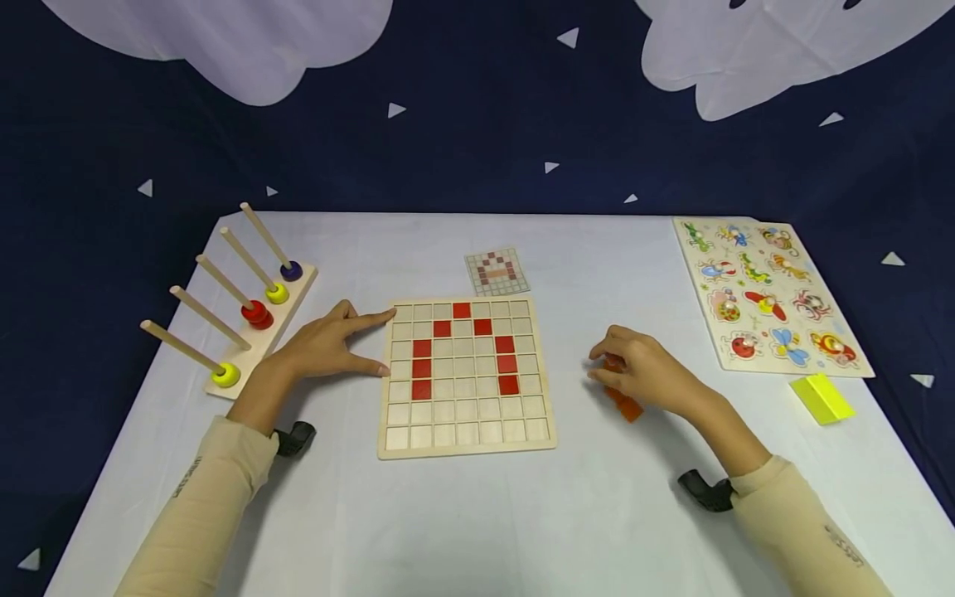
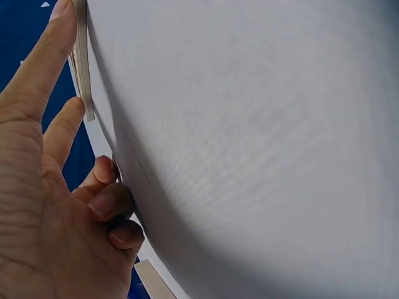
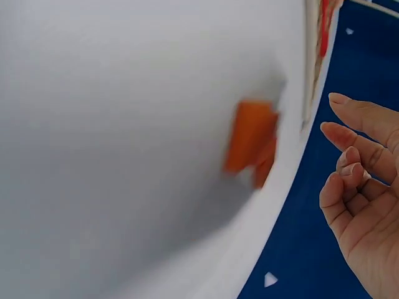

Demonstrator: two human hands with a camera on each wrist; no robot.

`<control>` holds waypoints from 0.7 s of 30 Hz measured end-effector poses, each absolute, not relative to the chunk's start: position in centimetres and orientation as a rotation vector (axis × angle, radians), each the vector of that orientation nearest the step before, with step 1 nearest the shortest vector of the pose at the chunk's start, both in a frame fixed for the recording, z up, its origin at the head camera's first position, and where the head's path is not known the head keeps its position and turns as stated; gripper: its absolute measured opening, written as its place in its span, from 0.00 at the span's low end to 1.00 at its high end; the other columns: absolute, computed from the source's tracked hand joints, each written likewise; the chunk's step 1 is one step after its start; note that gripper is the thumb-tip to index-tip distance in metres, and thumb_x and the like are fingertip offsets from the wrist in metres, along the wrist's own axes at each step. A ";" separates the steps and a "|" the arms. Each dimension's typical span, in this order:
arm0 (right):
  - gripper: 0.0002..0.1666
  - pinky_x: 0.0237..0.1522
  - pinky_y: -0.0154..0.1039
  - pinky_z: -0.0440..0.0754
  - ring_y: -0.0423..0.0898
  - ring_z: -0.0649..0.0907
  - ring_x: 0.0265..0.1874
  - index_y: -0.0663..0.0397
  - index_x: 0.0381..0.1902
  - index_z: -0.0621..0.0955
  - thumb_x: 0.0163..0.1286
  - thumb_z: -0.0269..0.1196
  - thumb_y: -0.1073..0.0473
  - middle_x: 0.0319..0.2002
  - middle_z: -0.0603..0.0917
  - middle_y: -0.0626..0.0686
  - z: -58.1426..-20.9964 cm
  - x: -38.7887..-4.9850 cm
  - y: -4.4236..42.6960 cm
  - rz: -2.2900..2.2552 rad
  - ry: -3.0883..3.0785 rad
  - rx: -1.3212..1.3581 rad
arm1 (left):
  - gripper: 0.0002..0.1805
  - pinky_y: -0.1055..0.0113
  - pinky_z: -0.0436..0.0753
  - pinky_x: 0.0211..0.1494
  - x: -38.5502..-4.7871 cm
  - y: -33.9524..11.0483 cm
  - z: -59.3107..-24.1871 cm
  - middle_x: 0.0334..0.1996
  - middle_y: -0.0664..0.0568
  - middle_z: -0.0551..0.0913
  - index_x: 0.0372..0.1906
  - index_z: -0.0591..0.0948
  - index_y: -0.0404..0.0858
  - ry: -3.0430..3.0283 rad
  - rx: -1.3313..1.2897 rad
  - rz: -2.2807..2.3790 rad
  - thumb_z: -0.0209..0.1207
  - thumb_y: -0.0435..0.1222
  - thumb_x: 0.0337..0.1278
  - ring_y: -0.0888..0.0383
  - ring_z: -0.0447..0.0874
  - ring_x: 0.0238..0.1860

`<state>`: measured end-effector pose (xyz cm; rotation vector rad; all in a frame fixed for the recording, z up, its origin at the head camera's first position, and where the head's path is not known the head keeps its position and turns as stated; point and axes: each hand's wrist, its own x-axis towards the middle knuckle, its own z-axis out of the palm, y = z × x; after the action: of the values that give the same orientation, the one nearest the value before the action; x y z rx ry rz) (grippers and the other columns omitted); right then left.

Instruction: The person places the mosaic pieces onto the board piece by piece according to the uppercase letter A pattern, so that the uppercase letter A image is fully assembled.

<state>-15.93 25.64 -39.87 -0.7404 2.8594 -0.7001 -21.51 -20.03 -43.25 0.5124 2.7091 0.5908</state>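
Observation:
A wooden grid board (image 1: 392,419) lies flat on the table, several red square tiles (image 1: 421,368) set in its cells. My left hand (image 1: 324,344) touches the board's left edge with thumb and index tips, both straight and spread; its other fingers are curled in the left wrist view. To the right of the board, my right hand (image 1: 637,365) hovers over a few orange-red tiles (image 1: 625,405), partly hidden beneath it. In the right wrist view, its thumb and index tips stand apart with nothing between them, and the loose tiles (image 3: 250,137) look blurred.
A small pattern card (image 1: 497,272) lies just behind the board. On the left stands a peg rack (image 1: 257,344) with coloured rings on its pegs. An insect puzzle board (image 1: 761,290) and a yellow folded block (image 1: 822,398) are at the right.

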 end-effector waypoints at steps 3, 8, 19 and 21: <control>0.10 0.32 0.35 0.72 0.44 0.73 0.30 0.60 0.40 0.86 0.60 0.72 0.63 0.30 0.76 0.49 -40.4 -15.8 27.0 -0.698 2.888 -0.722 | 0.56 0.64 0.67 0.37 -21.5 -20.1 -43.3 0.40 0.48 0.68 0.75 0.64 0.56 2.710 0.512 0.590 0.72 0.66 0.36 0.54 0.66 0.33; 0.10 0.33 0.36 0.72 0.44 0.74 0.31 0.60 0.39 0.86 0.59 0.73 0.64 0.31 0.76 0.49 -41.2 -15.9 28.5 -0.685 2.922 -0.730 | 0.56 0.63 0.67 0.36 -21.5 -20.2 -43.5 0.39 0.49 0.67 0.75 0.64 0.56 2.703 0.504 0.606 0.71 0.67 0.35 0.55 0.65 0.33; 0.10 0.31 0.34 0.71 0.42 0.72 0.29 0.61 0.38 0.86 0.58 0.72 0.66 0.29 0.74 0.48 -41.6 -16.1 29.2 -0.668 2.908 -0.775 | 0.56 0.63 0.67 0.37 -21.5 -20.2 -43.5 0.40 0.48 0.68 0.75 0.65 0.57 2.709 0.498 0.594 0.72 0.66 0.35 0.54 0.66 0.33; 0.09 0.30 0.33 0.71 0.42 0.72 0.29 0.61 0.38 0.86 0.58 0.72 0.66 0.28 0.74 0.48 -41.6 -16.1 29.2 -0.668 2.907 -0.777 | 0.56 0.63 0.67 0.37 -21.5 -20.2 -43.4 0.40 0.48 0.68 0.75 0.65 0.57 2.711 0.501 0.596 0.72 0.66 0.35 0.54 0.66 0.33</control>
<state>-16.12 29.16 -41.56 -0.7765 2.9074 -0.6683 -21.53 -20.15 -43.40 0.5012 2.7107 0.5963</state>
